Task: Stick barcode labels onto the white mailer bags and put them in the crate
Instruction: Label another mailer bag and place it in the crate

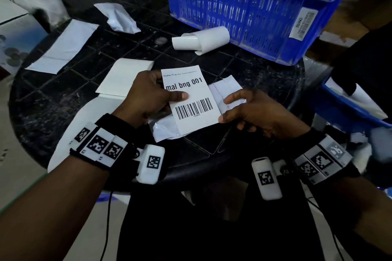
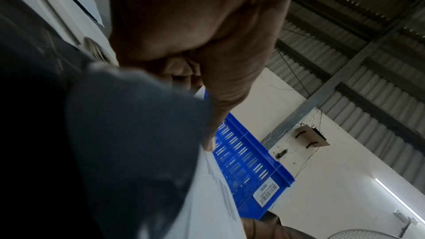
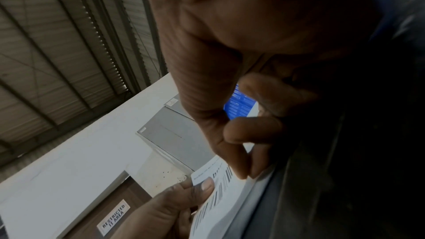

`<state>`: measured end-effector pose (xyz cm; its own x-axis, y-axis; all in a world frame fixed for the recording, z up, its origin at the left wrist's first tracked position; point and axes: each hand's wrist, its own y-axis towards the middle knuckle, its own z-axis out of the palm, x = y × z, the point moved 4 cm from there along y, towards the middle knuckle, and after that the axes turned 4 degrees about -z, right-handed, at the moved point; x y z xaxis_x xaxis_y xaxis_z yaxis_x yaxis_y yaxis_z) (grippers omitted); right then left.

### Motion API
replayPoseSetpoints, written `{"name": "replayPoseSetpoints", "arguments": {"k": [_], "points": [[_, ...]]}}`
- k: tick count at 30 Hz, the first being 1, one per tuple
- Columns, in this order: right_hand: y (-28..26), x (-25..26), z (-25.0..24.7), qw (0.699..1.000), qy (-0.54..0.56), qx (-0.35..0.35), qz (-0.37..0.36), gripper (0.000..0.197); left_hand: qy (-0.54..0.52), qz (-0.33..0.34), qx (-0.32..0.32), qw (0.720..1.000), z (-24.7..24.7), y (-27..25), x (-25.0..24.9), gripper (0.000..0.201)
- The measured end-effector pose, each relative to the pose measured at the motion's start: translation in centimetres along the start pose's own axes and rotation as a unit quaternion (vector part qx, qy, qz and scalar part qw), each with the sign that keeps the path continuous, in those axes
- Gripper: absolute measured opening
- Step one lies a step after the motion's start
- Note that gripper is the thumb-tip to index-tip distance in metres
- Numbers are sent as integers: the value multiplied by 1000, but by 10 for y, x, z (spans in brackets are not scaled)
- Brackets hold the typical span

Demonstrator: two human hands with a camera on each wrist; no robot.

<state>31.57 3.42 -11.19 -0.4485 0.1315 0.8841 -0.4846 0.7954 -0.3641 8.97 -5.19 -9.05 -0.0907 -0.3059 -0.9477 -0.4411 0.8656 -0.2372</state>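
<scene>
Two hands pinch flat barcode label over glossy mailer bag.

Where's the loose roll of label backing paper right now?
In the head view, the curled backing paper roll lies on the black table, against the front left foot of the blue crate, beyond the barcode label both hands hold.

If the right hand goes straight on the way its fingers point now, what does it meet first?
The right hand points leftward across the barcode label it pinches. Going on, it would likely first meet the left hand, whose thumb presses the same label; depth is hard to judge.
</scene>
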Motion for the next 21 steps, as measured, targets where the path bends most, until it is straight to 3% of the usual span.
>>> {"name": "replayPoseSetpoints", "arguments": {"k": [7, 21], "points": [[2, -2, 3, 999, -17, -33, -17, 50, 8, 23, 2, 1000, -1, 7, 5, 39], [3, 0, 5, 998, -50, -33, -13, 28, 88, 62, 19, 994, 3, 13, 4, 46]]}}
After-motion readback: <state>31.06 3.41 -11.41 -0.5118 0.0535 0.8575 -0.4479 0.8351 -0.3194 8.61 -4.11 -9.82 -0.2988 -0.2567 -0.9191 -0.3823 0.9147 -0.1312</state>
